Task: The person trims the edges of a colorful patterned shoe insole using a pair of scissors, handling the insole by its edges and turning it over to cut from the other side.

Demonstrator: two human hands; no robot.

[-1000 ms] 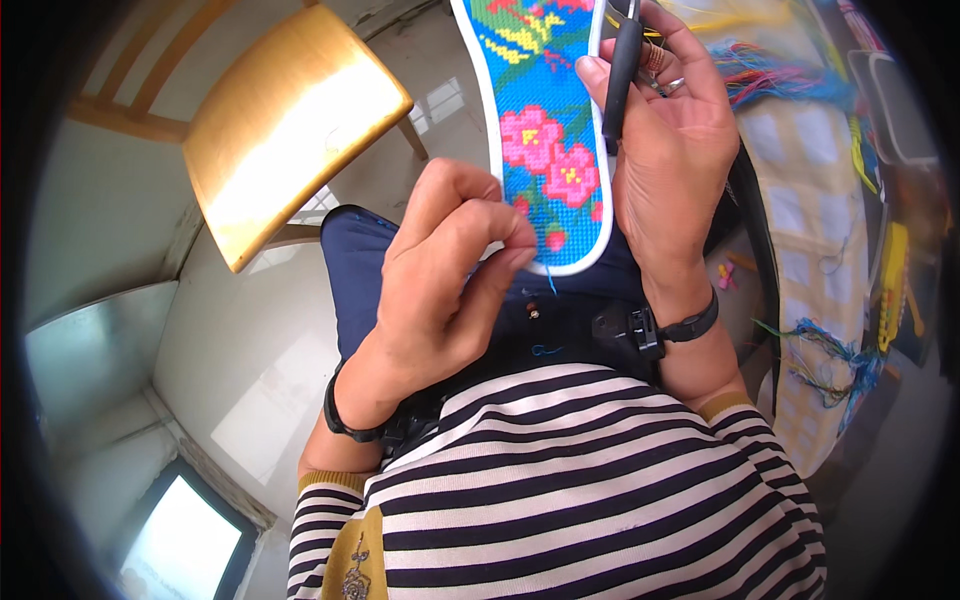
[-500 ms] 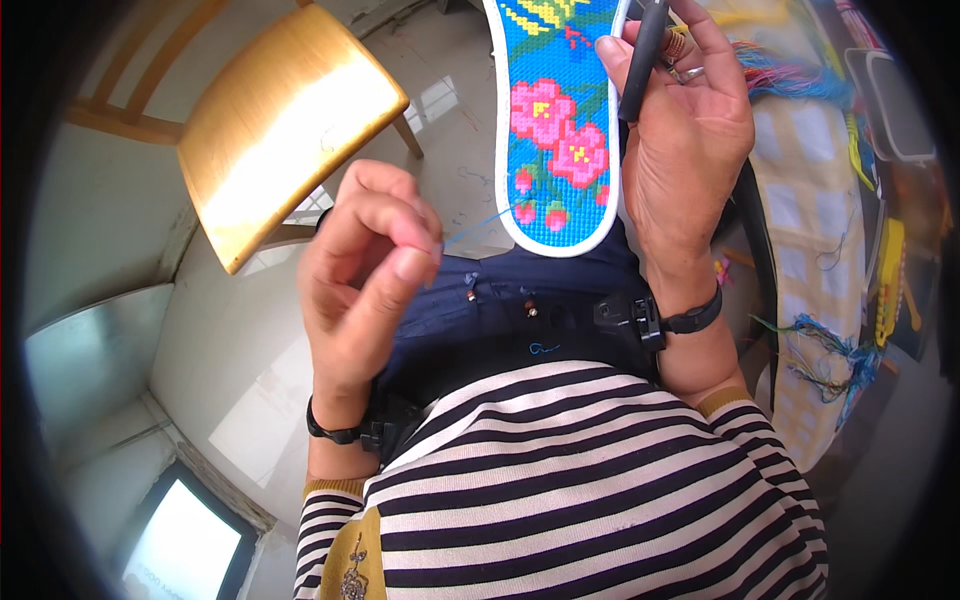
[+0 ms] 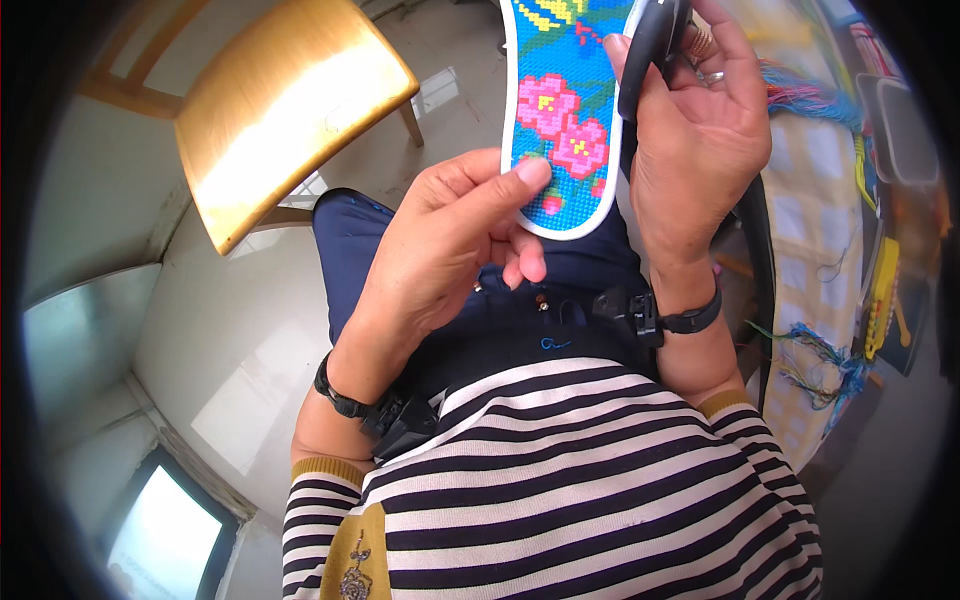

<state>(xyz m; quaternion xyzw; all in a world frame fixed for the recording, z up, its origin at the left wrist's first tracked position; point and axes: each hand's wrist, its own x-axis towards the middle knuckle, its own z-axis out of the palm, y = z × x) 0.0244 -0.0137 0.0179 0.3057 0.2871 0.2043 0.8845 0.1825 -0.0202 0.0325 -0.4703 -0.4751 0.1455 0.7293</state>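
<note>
A cross-stitched insole [image 3: 560, 65] with pink flowers on blue and a white rim stands toe-up over my lap. My left hand [image 3: 425, 235] is closed on its lower left edge. The thumb lies on the stitched face over a small bud, and the index finger passes behind. My right hand [image 3: 695, 150] is beside the right rim, thumb tip at the insole's edge. Held in that hand is a black-handled tool [image 3: 650, 60] that looks like scissors; its blades are not visible. Rings show on the fingers.
A wooden chair [image 3: 290, 110] stands at the far left. On the right, a checked cloth [image 3: 815, 260] bears tangled blue thread [image 3: 835, 365] and a pink-and-blue thread bundle [image 3: 810, 90]. Beyond lie a yellow item [image 3: 882, 300] and a clear plastic box [image 3: 905, 125]. A blue thread scrap [image 3: 553, 343] lies on my lap.
My left hand has moved right from the insole's left side and taken hold of its lower edge. The blue thread stretched between them no longer shows. My right hand has shifted slightly right.
</note>
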